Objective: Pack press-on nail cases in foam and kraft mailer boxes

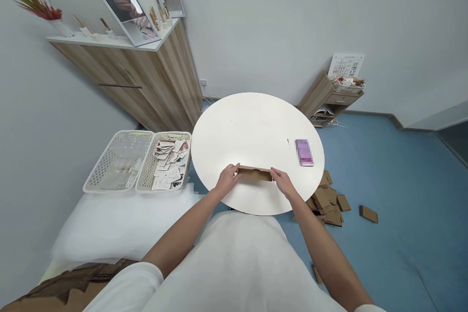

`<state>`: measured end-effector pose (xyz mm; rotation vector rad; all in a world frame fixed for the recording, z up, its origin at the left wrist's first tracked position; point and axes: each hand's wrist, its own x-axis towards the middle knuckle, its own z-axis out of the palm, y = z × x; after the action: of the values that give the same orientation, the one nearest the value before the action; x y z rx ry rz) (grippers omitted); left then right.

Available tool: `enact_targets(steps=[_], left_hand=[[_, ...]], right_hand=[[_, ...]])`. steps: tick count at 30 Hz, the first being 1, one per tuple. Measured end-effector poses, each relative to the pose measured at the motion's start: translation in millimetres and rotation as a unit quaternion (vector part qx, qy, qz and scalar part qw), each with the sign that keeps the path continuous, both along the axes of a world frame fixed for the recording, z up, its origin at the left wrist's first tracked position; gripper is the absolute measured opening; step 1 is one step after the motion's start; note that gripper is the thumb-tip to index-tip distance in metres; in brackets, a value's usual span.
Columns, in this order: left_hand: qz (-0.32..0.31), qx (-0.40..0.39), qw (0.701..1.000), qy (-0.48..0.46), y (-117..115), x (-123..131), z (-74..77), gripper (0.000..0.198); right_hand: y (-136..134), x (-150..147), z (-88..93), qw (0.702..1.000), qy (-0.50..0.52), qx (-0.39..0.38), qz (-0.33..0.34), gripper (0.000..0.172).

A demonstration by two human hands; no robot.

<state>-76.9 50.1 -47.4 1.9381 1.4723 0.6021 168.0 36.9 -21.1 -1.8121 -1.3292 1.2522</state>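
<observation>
A long, narrow brown cardboard box [255, 174] is in front of me, over the near part of a white oval table [248, 126]. My left hand [229, 178] grips its left end, thumb and fingers closed on the cardboard. At the other end, my right hand [281, 180] pinches the box in the same way. A flap edge shows along its far side; how much of the box is folded, I cannot tell. Farther right on the tabletop lies a purple, pixelated rectangular item [304, 152], apart from both hands. A tiny dark object [288, 141] lies beside it.
Left of the table stand a white basket of printed cards [168, 175] and a basket of clear plastic packs [120, 165], above white foam wrap [120, 229]. Brown boxes [325, 200] are heaped on the blue floor at right. A wooden cabinet [146, 78] stands back left.
</observation>
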Motion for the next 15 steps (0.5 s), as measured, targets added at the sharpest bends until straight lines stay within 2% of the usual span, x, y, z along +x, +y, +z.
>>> enact_targets(steps=[3, 8, 12, 15], left_hand=[[-0.014, -0.018, 0.999, -0.042, -1.2, -2.7, 2.7, 0.046], [0.042, -0.068, 0.992, -0.099, -0.8, 0.2, 6.9, 0.041], [0.059, -0.109, 0.986, -0.114, 2.4, 1.1, 4.3, 0.042], [0.059, -0.150, 0.980, -0.120, 5.4, -1.0, -0.2, 0.047]], right_hand=[[-0.7, 0.3, -1.7, 1.000, 0.025, -0.008, -0.007, 0.046], [-1.4, 2.2, -10.0, 0.993, 0.108, -0.033, -0.041, 0.048], [-2.3, 3.7, -19.0, 0.980, 0.179, -0.042, -0.070, 0.049], [-2.9, 2.8, -23.3, 0.980, 0.178, -0.040, -0.082, 0.047]])
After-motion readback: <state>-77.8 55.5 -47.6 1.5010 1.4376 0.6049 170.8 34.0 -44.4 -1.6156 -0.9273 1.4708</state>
